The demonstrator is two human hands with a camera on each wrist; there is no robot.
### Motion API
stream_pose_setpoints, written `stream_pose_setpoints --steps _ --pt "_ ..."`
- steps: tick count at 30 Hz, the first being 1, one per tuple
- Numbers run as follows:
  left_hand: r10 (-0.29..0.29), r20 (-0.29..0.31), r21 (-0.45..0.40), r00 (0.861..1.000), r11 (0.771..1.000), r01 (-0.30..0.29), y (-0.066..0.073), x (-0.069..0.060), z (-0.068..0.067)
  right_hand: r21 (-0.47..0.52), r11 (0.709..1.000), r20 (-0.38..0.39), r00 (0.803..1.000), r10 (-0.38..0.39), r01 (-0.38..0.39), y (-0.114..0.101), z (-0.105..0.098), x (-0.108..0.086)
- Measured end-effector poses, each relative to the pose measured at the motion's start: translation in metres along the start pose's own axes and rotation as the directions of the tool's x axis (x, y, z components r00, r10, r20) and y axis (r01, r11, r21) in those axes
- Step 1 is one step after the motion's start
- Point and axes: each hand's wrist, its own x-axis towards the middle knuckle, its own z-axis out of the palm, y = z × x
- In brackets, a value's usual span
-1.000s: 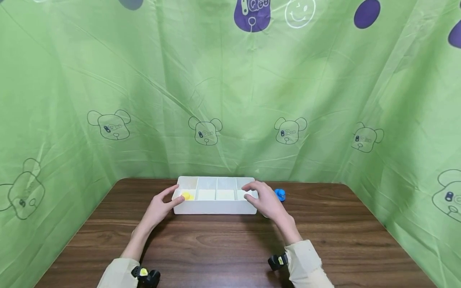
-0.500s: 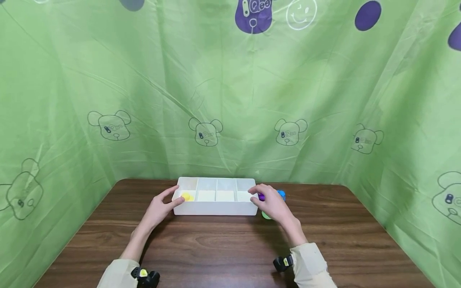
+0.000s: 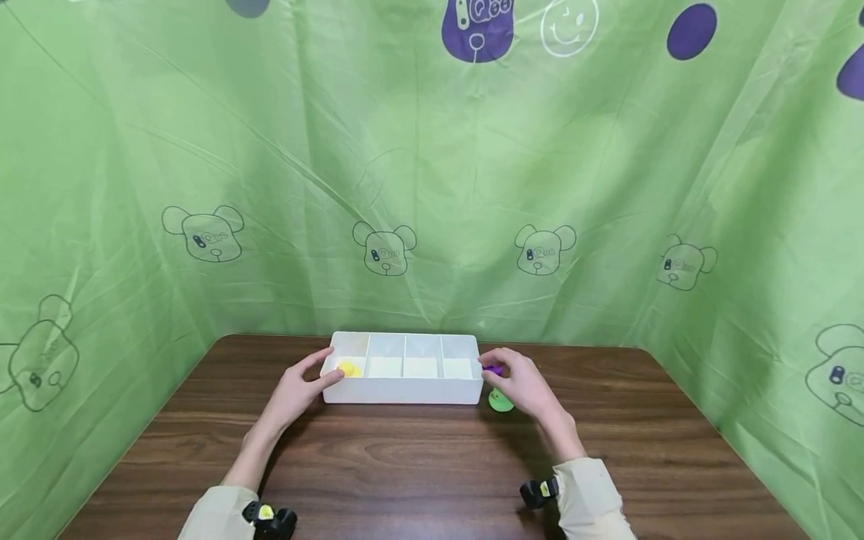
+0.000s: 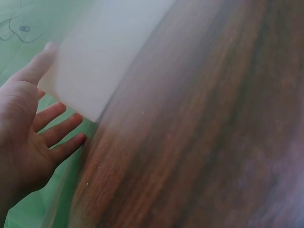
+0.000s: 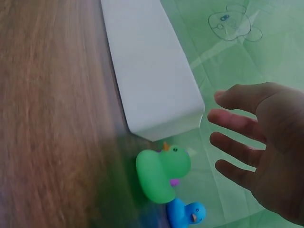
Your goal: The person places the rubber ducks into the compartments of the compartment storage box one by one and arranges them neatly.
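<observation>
Squarely, the tray [image 3: 403, 391] lies between left grip [image 3: 295, 391] and right grip [image 3: 518, 379], both loosely spread and clasping nothing, its long axis running from one to the other. Just beside its right end sits the green duck [image 3: 501, 401], nearer the right grip.

Head view looks forward and down; 2 closer wrist views share the box [image 3: 403, 391].

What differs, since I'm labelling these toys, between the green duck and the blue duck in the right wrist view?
The green duck appears larger than the blue duck. The green duck's beak points toward the white box; the blue duck's points away. The green duck sits nearer the box than the blue duck. Both have orange beaks.
</observation>
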Motion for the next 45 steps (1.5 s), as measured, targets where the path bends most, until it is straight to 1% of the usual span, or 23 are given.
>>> stream_pose_setpoints --steps 5,8,11,14,16,21,26,30,34,39,45 --pt "0.003 0.010 -0.010 1.000 1.000 -0.003 0.001 0.001 -0.002 -0.059 0.998 0.012 1.000 0.002 -0.001 0.010 0.001 -0.001" --pt "0.003 -0.003 0.004 1.000 1.000 -0.003 -0.001 0.001 -0.004 -0.081 0.997 0.009 1.000 0.001 0.000 0.013 0.001 -0.001" --pt "0.001 -0.003 0.011 1.000 1.000 -0.001 -0.002 0.002 -0.005 -0.065 0.998 -0.004 1.000 0.016 -0.016 0.016 0.000 -0.002" --pt "0.004 0.012 0.010 1.000 1.000 -0.004 -0.003 0.003 -0.005 -0.063 0.998 -0.019 0.999 0.026 -0.027 0.018 -0.001 -0.005" --pt "0.004 0.006 0.014 1.000 1.000 -0.004 -0.003 0.004 -0.004 -0.062 0.998 -0.026 0.999 0.030 -0.031 0.021 -0.001 -0.007" --pt "0.000 -0.011 0.012 1.000 1.000 0.000 -0.002 0.003 -0.002 -0.044 0.999 -0.031 0.999 0.027 -0.028 0.027 -0.004 -0.012" --pt "0.002 -0.010 0.015 1.000 1.000 -0.002 -0.001 0.001 -0.001 -0.030 0.999 -0.034 0.999 0.018 -0.019 0.035 -0.007 -0.014" --pt "-0.004 -0.011 0.011 1.000 1.000 0.004 -0.002 -0.001 0.001 -0.014 1.000 -0.002 1.000 0.004 -0.004 0.042 -0.008 -0.017" --pt "-0.009 -0.010 0.010 1.000 1.000 0.009 -0.003 -0.001 0.000 0.011 1.000 0.026 1.000 -0.009 0.009 0.048 -0.008 -0.019" --pt "-0.007 -0.009 -0.010 1.000 1.000 0.007 -0.004 -0.001 0.001 0.035 0.999 0.041 0.999 0.001 -0.002 0.055 -0.011 -0.022" --pt "-0.016 -0.008 -0.035 1.000 0.999 0.016 -0.004 -0.004 0.002 0.046 0.999 0.077 0.997 0.017 -0.020 0.059 -0.012 -0.024"
